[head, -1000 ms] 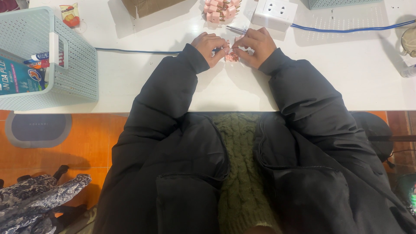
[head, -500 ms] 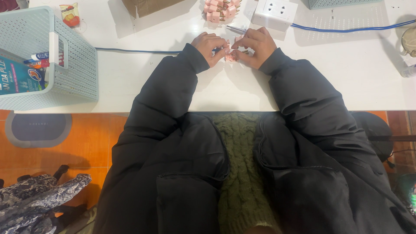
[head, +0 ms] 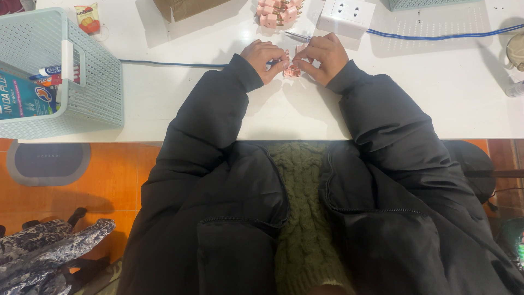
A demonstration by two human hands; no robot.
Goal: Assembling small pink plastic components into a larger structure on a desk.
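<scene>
Looking down from the head camera, nearest are a puffy black jacket (head: 218, 218) hanging open over a green cable-knit sweater (head: 303, 218), with an orange tiled floor (head: 125, 180) below the table's edge and a grey oval mat (head: 48, 163) on it at the left. Past the lap lies a white tabletop (head: 426, 93), and both black sleeves reach forward across it.

At the sleeve ends the left hand (head: 263, 58) and the right hand (head: 322, 56) meet close together over the table. Between them sits a small pink plastic clip-like piece (head: 291, 69), pinched from both sides: the fingers of each hand are curled in and pressed against it, fingertips almost touching. A thin silver-tipped tool (head: 297, 36) pokes out just above the right hand; whether that hand grips it cannot be told.

Off to the left stands a pale teal perforated plastic basket (head: 93, 82) holding markers and a printed packet. A dark blue cable (head: 169, 63) runs from it toward the left hand. Beyond the hands lies a heap of similar pink pieces (head: 278, 11), just beside a white power strip (head: 346, 16) with a blue cord (head: 436, 37) trailing right.
</scene>
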